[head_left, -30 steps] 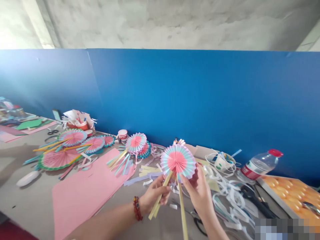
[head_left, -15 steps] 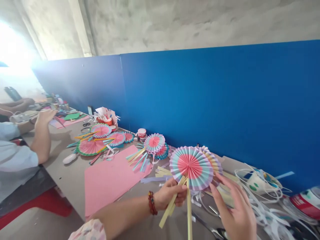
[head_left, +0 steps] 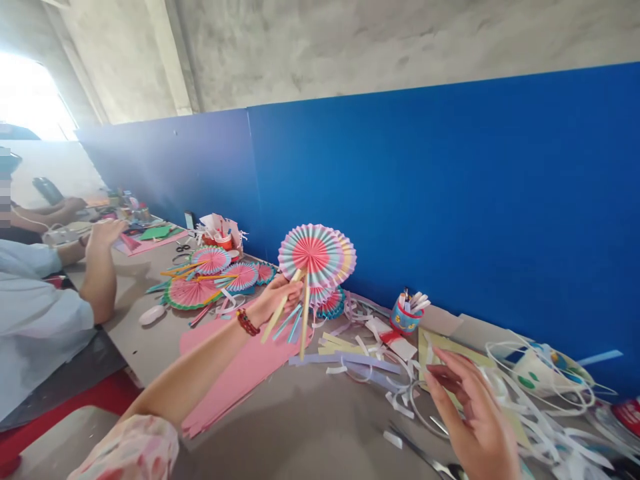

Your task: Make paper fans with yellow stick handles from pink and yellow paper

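My left hand (head_left: pixel 281 298) is closed round the pale yellow strips at the base of a pleated paper fan (head_left: pixel 311 257), pink, blue and lilac. Behind it shows the edge of a second fan (head_left: pixel 347 259) with yellow in it; whether the same hand grips that one too, I cannot tell. The pair is held up above other round fans (head_left: pixel 330 303) on the table. My right hand (head_left: pixel 467 407) hangs over the table at the lower right with fingers apart and nothing in them. Below it lie scissors (head_left: pixel 425 457), partly covered by the hand.
Pink paper sheets (head_left: pixel 235 380) lie left of centre, with more finished fans (head_left: pixel 193 292) and a white computer mouse (head_left: pixel 153 315) beyond. A pen cup (head_left: pixel 406 317) and paper scraps (head_left: pixel 370 367) sit near the blue partition (head_left: pixel 425 187). Co-workers' arms (head_left: pixel 100 267) rest at the left.
My left hand has carried the fans up and to the left, away from my right hand. My right hand has come off the fan's edge. The pen cup now shows.
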`<move>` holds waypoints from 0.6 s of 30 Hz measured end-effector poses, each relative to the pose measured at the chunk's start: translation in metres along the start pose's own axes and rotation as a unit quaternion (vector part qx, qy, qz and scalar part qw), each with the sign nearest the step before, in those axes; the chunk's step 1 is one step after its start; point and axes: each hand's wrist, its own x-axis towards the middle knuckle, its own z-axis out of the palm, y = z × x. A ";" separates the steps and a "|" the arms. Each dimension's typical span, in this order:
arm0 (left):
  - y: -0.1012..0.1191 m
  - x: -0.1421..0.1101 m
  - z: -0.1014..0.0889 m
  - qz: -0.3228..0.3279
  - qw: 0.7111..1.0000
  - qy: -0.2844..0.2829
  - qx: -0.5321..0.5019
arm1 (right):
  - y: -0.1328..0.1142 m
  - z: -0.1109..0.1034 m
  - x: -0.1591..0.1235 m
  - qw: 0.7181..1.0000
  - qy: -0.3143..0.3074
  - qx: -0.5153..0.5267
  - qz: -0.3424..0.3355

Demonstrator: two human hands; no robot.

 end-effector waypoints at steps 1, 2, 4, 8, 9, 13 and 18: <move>0.006 0.002 -0.011 0.004 1.000 0.004 0.013 | 0.000 0.001 0.000 1.000 -0.003 0.006 0.008; 0.011 0.004 -0.021 0.007 1.000 0.008 0.026 | -0.001 0.002 -0.001 1.000 -0.007 0.012 0.016; 0.019 0.008 -0.037 0.006 0.998 0.010 0.054 | -0.001 0.003 -0.001 0.999 -0.019 0.025 0.030; 0.019 0.017 -0.056 -0.012 0.993 0.009 0.117 | 0.001 0.002 0.000 0.997 -0.029 0.049 0.050; 0.016 0.020 -0.059 -0.021 0.991 0.008 0.135 | 0.002 0.001 0.000 0.997 -0.030 0.052 0.051; -0.007 0.037 -0.067 -0.097 0.970 -0.007 0.224 | 0.003 -0.001 0.003 0.997 -0.036 0.059 0.045; -0.033 0.061 -0.071 -0.175 0.915 -0.011 0.363 | 0.001 -0.007 0.005 0.996 -0.052 0.056 0.040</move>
